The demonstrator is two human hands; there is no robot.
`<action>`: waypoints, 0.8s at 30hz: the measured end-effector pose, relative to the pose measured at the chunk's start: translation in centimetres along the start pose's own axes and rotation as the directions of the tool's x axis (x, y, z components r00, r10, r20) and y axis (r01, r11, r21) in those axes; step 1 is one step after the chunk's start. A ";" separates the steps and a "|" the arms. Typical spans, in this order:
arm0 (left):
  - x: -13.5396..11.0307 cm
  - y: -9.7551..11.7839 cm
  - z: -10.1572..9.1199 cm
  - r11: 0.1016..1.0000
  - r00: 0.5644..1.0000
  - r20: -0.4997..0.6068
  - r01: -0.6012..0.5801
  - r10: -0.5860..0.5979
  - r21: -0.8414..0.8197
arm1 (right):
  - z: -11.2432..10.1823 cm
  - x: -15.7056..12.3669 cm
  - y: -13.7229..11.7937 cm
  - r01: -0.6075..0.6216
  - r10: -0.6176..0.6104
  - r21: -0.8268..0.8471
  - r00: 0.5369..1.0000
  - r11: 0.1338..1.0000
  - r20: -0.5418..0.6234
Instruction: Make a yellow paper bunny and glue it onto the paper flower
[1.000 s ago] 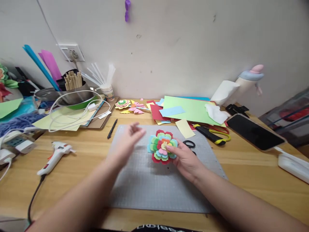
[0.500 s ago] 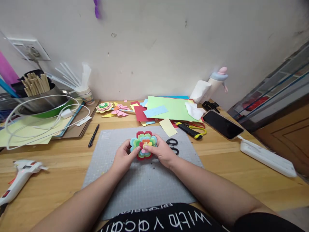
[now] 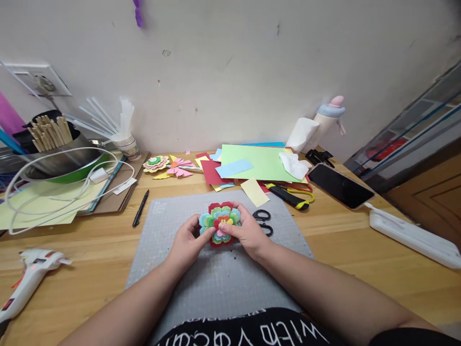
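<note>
A layered paper flower (image 3: 220, 212) in red, green, blue and yellow is held between both hands over the grey cutting mat (image 3: 158, 269). My left hand (image 3: 190, 239) grips its left side, thumb on the front petals. On the right side, my right hand (image 3: 249, 231) pinches it, with the thumb pressed near the flower's centre. Fingers behind the petals are hidden. Black-handled scissors (image 3: 262, 216) lie on the mat just beyond my right hand; their blades are out of sight.
Coloured paper sheets (image 3: 266, 163), finished paper flowers (image 3: 156, 164) and a yellow-black cutter (image 3: 290, 197) lie along the back. At left are a glue gun (image 3: 36, 269), a black pen (image 3: 140, 208) and a looped white cable (image 3: 18, 180). A phone (image 3: 340, 185) rests at right.
The view has shifted slightly, so most things sit a little lower. Both hands keep hold of the paper flower, with little other visible movement.
</note>
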State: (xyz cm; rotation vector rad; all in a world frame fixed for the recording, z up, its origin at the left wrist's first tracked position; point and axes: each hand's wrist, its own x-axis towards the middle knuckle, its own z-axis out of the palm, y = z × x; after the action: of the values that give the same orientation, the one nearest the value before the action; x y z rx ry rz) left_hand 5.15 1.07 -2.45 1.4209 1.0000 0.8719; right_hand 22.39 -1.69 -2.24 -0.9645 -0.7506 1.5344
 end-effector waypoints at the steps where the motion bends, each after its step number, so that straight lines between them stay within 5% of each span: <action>1: 0.0 0.0 0.0 1.000 1.000 0.004 0.002 -0.002 -0.010 | 0.1 -0.1 -0.1 0.003 -0.003 -0.003 1.000 1.000 -0.003; 12: -0.3 1.1 0.1 0.990 0.996 0.024 0.085 -0.083 -0.108 | 1.0 -1.6 -0.2 0.087 -0.088 -0.074 0.996 0.994 -0.021; 17: -0.4 1.6 0.3 0.978 0.982 -0.030 0.182 -0.186 -0.104 | 1.1 -1.9 0.2 0.168 -0.149 -0.152 0.980 0.974 0.131; 20: -0.3 1.7 0.2 0.970 0.974 -0.064 0.211 -0.219 -0.117 | 0.5 -1.8 0.0 0.356 -0.342 -0.391 0.933 0.849 0.108; 24: -0.2 1.7 0.0 0.971 0.971 -0.082 0.214 -0.223 -0.106 | -0.5 -1.4 -0.7 0.458 -0.527 -0.592 0.848 0.663 0.065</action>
State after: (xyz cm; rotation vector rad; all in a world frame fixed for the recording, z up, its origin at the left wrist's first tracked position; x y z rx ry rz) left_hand 5.24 0.89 -0.74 1.1719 1.1459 0.8176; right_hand 23.28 -2.93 -1.62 -1.1576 -1.3345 0.7505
